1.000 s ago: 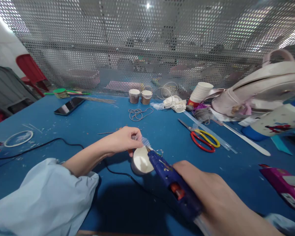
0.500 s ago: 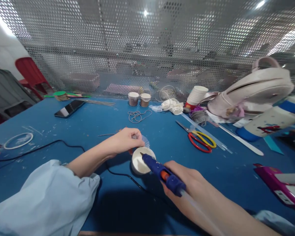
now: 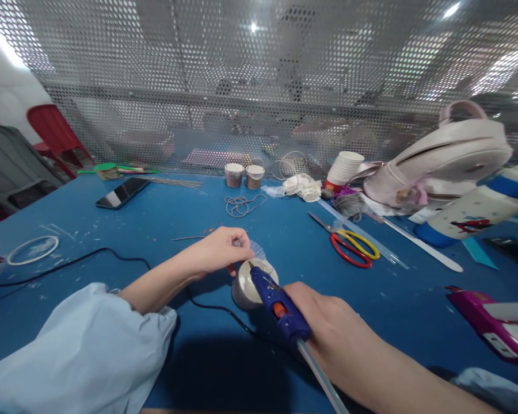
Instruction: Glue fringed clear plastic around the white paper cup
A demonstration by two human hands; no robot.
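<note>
Clock set on the pale cup (image 3: 242,292), 12 straight ahead of the wearer. Nearest, at 4 o'clock: right hand (image 3: 317,316) wrapped round a blue glue gun (image 3: 291,319), clear glue stick (image 3: 322,376) trailing from its rear toward 5. Cup stands mouth up on the blue table (image 3: 121,241); nozzle points over its far rim, around 11; contact with the rim cannot be told. Left hand (image 3: 224,247) at 10 o'clock, thumb and fingers pinched together on a clear ribbed piece (image 3: 258,250) lying against the cup's far side; the exact grip is partly hidden. Step in hand, by my reading: placing glue where ribbed piece and rim meet. Next move would call for fine nozzle aim, a measured squeeze, and left fingertips clear of the hot tip. Black cable (image 3: 222,306) passes just nearside of the cup, running off toward 9. Farther out: red-and-yellow-handled scissors (image 3: 335,233) at 2, blades partly open; phone (image 3: 123,192) at 10; two small tubs (image 3: 233,176) at 12; stacked paper cups (image 3: 344,168) at 1; pale backpack (image 3: 440,164) at 2. Perforated metal screen (image 3: 242,126) behind all.
</note>
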